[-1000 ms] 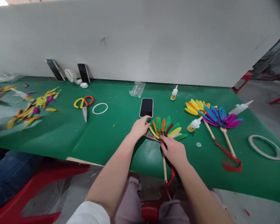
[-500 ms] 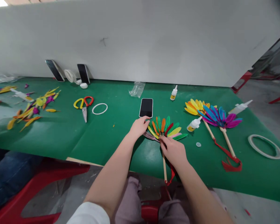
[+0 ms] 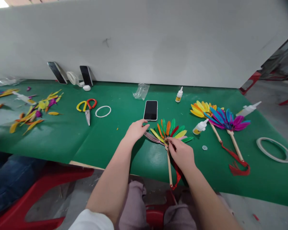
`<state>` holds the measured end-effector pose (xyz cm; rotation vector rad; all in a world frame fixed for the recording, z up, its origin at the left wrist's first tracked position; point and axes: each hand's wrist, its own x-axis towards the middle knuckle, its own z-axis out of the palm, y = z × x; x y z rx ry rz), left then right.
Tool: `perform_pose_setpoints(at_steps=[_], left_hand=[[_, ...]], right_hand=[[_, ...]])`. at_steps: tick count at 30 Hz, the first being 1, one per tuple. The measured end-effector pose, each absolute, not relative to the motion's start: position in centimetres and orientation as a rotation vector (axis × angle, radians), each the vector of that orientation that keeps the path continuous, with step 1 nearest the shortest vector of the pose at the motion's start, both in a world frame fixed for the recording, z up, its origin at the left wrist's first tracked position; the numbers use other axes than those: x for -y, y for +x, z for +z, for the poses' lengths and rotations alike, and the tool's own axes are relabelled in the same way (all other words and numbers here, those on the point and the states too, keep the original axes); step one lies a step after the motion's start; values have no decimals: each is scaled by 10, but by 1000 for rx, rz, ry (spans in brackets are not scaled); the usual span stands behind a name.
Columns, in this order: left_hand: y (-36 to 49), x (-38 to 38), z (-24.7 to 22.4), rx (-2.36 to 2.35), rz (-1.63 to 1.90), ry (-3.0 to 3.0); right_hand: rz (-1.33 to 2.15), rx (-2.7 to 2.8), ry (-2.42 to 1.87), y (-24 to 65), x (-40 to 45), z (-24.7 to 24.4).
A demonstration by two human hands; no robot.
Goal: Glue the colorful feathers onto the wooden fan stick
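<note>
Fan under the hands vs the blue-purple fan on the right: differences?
1. The fan under the hands mixes green, orange, yellow and red feathers; the blue-purple fan is blue and purple only.
2. The right hand pinches the first at its hub, the left hand is at its edge; the second lies untouched, overlapping a yellow fan.
Shared: wooden stick, red tassel, flat on the green mat.

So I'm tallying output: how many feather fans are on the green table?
3. One multicoloured fan lies under the person's right hand and by the left hand; a yellow-orange fan and a blue-purple fan overlap further right. Loose feathers at far left may hide more.
</note>
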<state>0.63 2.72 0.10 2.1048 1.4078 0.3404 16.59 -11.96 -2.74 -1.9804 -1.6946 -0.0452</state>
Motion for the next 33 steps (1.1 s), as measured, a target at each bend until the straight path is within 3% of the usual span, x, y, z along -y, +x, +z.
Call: perform_pose_setpoints(at_steps=[6, 33], left_hand=[[-2, -25, 6, -1212, 177, 1942], [14, -29, -9, -1177, 379, 2130]], right_hand=[[94, 1719, -2016, 168, 121, -22], [128, 1888, -1983, 164, 121, -23]])
